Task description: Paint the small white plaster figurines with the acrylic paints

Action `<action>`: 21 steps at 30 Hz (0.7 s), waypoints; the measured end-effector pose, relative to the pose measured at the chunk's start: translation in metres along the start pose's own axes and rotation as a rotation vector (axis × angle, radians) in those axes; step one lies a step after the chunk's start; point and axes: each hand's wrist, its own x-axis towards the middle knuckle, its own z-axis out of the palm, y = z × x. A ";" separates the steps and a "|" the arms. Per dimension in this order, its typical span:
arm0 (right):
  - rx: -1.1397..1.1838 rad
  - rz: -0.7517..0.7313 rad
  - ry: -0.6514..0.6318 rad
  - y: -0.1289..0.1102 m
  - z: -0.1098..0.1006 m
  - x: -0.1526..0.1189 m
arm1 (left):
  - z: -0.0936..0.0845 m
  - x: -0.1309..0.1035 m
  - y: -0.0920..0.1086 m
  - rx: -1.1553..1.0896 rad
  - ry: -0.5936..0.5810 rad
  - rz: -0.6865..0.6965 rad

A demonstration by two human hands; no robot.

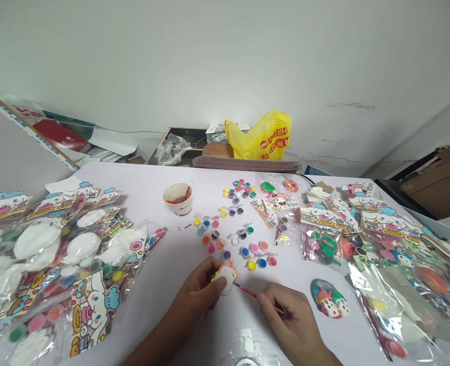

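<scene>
1. Our left hand point(202, 287) grasps a small white figure point(226, 280) between thumb and fingers, with the thumb across its lower left face.
2. The figure is above the near middle of the pale table point(145, 193); its upper edge carries yellow and pink paint, while its face and lower part are white.
3. Our right hand point(288, 317) grips a red-handled brush point(247, 292), whose dark tip meets or nearly meets the figure's right edge; we cannot tell which.
4. Just beyond our hands we see small paint pots point(262, 263) in several groups, among them yellow, blue, pink and orange.
5. Farther left stands a paper cup point(185, 207) with a red stick inside.
6. To the right of our right hand lies a rounded painted piece point(329, 300), coloured red, blue, green and white.
7. Clear packets point(82, 247) with white shapes, paints and cartoon cards cover the left side; similar packs point(390, 226) lie at right.
8. Behind the table we see a yellow plastic bag point(261, 138).
</scene>
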 end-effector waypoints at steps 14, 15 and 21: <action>-0.005 -0.011 -0.020 0.000 0.000 -0.001 | 0.001 -0.001 0.000 -0.032 -0.010 0.009; -0.004 -0.024 -0.031 -0.001 0.000 -0.001 | 0.001 -0.001 0.000 -0.030 -0.015 0.011; -0.002 -0.046 -0.042 -0.002 -0.001 -0.001 | -0.001 0.000 -0.001 -0.008 -0.016 0.008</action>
